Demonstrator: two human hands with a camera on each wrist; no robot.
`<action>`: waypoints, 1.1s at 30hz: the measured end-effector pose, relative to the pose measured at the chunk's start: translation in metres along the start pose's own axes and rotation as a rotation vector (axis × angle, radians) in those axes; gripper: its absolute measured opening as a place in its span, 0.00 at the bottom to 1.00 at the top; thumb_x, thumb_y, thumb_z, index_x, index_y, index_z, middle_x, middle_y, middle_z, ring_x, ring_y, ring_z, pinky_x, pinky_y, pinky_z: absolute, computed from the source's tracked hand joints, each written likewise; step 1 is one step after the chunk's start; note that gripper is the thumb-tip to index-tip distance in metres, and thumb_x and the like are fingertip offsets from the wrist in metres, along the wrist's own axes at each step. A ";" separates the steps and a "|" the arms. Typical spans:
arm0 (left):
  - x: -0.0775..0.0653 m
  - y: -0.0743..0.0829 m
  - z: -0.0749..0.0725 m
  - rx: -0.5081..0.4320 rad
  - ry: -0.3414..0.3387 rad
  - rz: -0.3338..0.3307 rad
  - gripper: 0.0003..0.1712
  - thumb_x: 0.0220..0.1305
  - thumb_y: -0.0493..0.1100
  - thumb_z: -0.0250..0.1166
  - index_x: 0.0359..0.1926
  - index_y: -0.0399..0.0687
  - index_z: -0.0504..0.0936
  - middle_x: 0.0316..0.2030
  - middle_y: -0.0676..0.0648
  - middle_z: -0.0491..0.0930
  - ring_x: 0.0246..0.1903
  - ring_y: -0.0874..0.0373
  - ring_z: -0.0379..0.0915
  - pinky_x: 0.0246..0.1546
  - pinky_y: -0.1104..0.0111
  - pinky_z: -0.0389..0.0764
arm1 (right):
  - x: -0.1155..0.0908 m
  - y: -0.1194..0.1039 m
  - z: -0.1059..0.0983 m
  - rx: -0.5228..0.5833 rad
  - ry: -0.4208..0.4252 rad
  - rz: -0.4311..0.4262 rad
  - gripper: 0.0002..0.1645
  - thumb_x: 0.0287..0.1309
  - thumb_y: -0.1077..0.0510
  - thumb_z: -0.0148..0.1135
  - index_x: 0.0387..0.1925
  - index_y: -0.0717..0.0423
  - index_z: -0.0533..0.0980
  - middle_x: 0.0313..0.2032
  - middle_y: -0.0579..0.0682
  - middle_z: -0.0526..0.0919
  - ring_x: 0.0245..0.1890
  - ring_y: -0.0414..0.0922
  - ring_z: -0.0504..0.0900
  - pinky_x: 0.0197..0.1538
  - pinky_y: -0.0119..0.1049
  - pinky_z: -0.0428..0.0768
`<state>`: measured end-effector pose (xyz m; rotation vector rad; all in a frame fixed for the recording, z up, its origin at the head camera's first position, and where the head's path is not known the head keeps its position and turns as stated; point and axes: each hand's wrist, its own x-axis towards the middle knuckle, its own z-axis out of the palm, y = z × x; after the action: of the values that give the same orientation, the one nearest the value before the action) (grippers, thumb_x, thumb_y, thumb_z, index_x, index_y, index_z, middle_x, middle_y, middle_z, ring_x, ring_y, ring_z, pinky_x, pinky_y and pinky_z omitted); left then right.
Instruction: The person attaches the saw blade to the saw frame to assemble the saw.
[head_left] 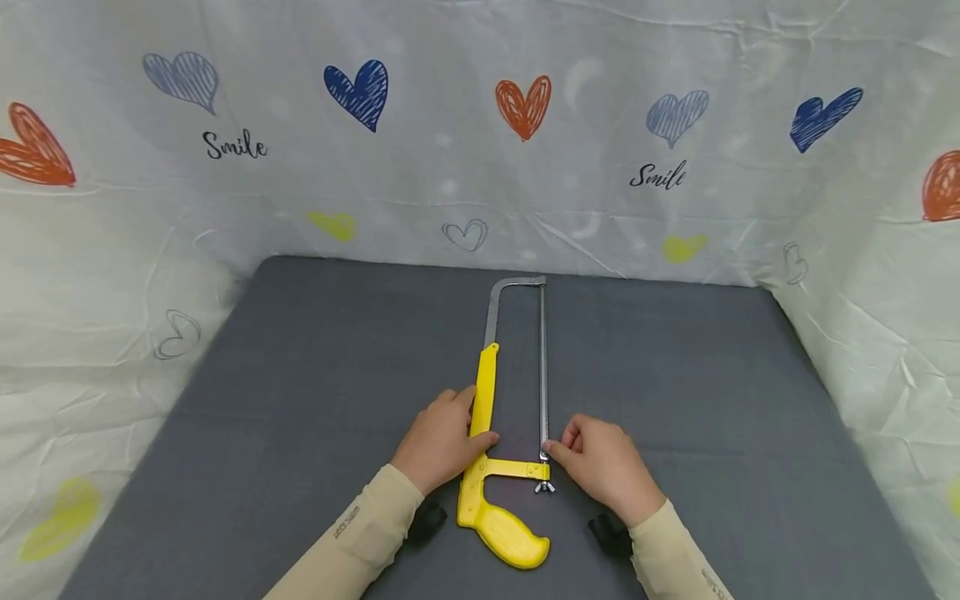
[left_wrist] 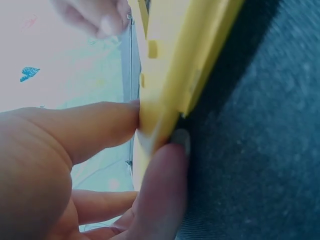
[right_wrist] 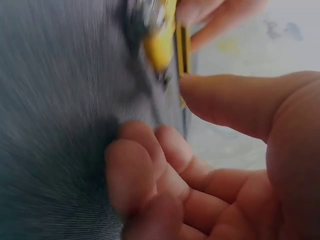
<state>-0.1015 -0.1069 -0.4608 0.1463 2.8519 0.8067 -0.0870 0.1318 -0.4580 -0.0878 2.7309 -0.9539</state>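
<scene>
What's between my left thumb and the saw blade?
The head view shows just bare gray tabletop between your left thumb and the saw blade.

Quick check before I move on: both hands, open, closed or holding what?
Left hand: closed, holding the hacksaw's yellow frame.
Right hand: open, loosely curled close by the blade, holding nothing.

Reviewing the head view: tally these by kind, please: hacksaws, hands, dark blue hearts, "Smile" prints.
Hacksaw: 1
Hands: 2 (left hand, right hand)
Dark blue hearts: 2
"Smile" prints: 2
Total: 7
</scene>
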 end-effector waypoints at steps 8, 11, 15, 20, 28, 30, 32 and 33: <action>-0.001 -0.002 -0.005 -0.015 0.004 0.001 0.46 0.65 0.49 0.79 0.77 0.34 0.71 0.49 0.38 0.82 0.38 0.54 0.78 0.43 0.60 0.87 | -0.035 -0.010 0.005 -0.050 -0.045 -0.048 0.18 0.59 0.49 0.81 0.25 0.45 0.77 0.18 0.40 0.74 0.18 0.40 0.71 0.23 0.32 0.67; 0.000 -0.005 -0.004 -0.034 0.002 -0.006 0.45 0.65 0.50 0.79 0.77 0.36 0.72 0.43 0.43 0.80 0.35 0.55 0.75 0.39 0.63 0.83 | -0.036 -0.010 0.008 -0.058 -0.054 -0.052 0.18 0.58 0.50 0.82 0.24 0.45 0.78 0.18 0.40 0.75 0.18 0.40 0.71 0.23 0.32 0.67; 0.000 -0.006 -0.001 -0.071 -0.007 -0.021 0.45 0.66 0.51 0.78 0.77 0.38 0.72 0.37 0.46 0.77 0.33 0.57 0.73 0.34 0.67 0.78 | -0.035 -0.008 0.012 -0.069 -0.061 -0.049 0.17 0.57 0.52 0.82 0.24 0.46 0.79 0.18 0.40 0.76 0.18 0.39 0.71 0.23 0.32 0.68; 0.000 -0.005 0.001 -0.092 -0.007 -0.030 0.45 0.66 0.51 0.78 0.78 0.40 0.72 0.34 0.48 0.75 0.31 0.57 0.71 0.32 0.68 0.75 | -0.036 -0.007 0.013 -0.085 -0.036 -0.050 0.17 0.56 0.53 0.84 0.24 0.46 0.79 0.18 0.40 0.76 0.18 0.39 0.72 0.24 0.33 0.68; 0.001 -0.006 0.003 -0.101 -0.020 -0.041 0.45 0.66 0.52 0.78 0.78 0.41 0.72 0.33 0.48 0.74 0.32 0.57 0.71 0.33 0.67 0.74 | -0.036 -0.007 0.013 -0.087 -0.036 -0.045 0.18 0.54 0.52 0.85 0.22 0.44 0.79 0.17 0.39 0.76 0.18 0.39 0.71 0.24 0.32 0.68; 0.001 -0.006 0.003 -0.102 -0.023 -0.047 0.46 0.66 0.52 0.78 0.78 0.41 0.72 0.34 0.48 0.74 0.32 0.57 0.71 0.33 0.67 0.74 | -0.035 -0.006 0.014 -0.078 -0.049 -0.041 0.19 0.53 0.49 0.85 0.22 0.44 0.78 0.17 0.39 0.75 0.17 0.39 0.71 0.23 0.32 0.67; 0.001 -0.007 0.003 -0.104 -0.022 -0.051 0.46 0.66 0.52 0.78 0.79 0.41 0.72 0.34 0.48 0.74 0.31 0.57 0.71 0.32 0.67 0.74 | -0.034 -0.006 0.015 -0.062 -0.060 -0.033 0.21 0.52 0.45 0.85 0.22 0.44 0.78 0.17 0.39 0.75 0.17 0.39 0.71 0.22 0.32 0.66; 0.001 -0.007 0.002 -0.102 -0.021 -0.052 0.46 0.66 0.52 0.78 0.79 0.41 0.72 0.34 0.48 0.74 0.31 0.57 0.71 0.32 0.67 0.74 | -0.033 -0.005 0.015 -0.052 -0.063 -0.030 0.22 0.52 0.44 0.85 0.22 0.44 0.77 0.17 0.39 0.75 0.16 0.39 0.70 0.21 0.33 0.65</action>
<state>-0.1023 -0.1113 -0.4666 0.0662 2.7756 0.9314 -0.0511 0.1230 -0.4593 -0.1659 2.7037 -0.8729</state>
